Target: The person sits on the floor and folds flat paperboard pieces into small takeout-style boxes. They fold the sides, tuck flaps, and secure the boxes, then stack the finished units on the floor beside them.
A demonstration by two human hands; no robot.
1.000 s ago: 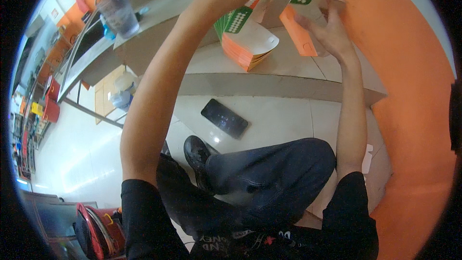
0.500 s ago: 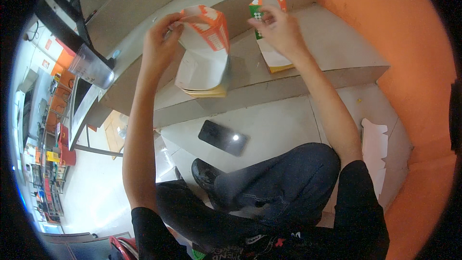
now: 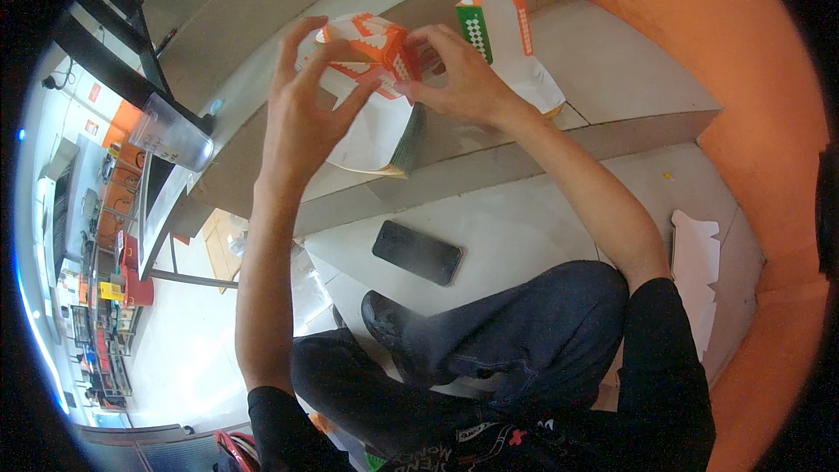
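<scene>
Both my hands are at an orange-and-white paper food carton [image 3: 371, 42] on the left part of the step. My left hand [image 3: 306, 118] curls round its left side, with thumb and fingertips against the paper. My right hand [image 3: 463, 83] presses its fingers on the carton's right side. Below it lies a stack of nested cartons [image 3: 371, 135], white inside, their layered edges showing. My fingers hide part of where the carton meets the stack. A second group of cartons [image 3: 496, 22], with green and orange patterned sides, stands to the right of my right hand.
A black phone [image 3: 418, 252] lies on the lower step before my crossed legs. Flat white cardboard [image 3: 696, 271] leans near the orange wall [image 3: 690, 26] at right. A clear plastic cup [image 3: 170, 135] sits on the table edge at left.
My right hand has moved left from the right-hand cartons to the orange-and-white carton. My left hand has shifted its fingers around that carton. The right-hand cartons now stand uncovered.
</scene>
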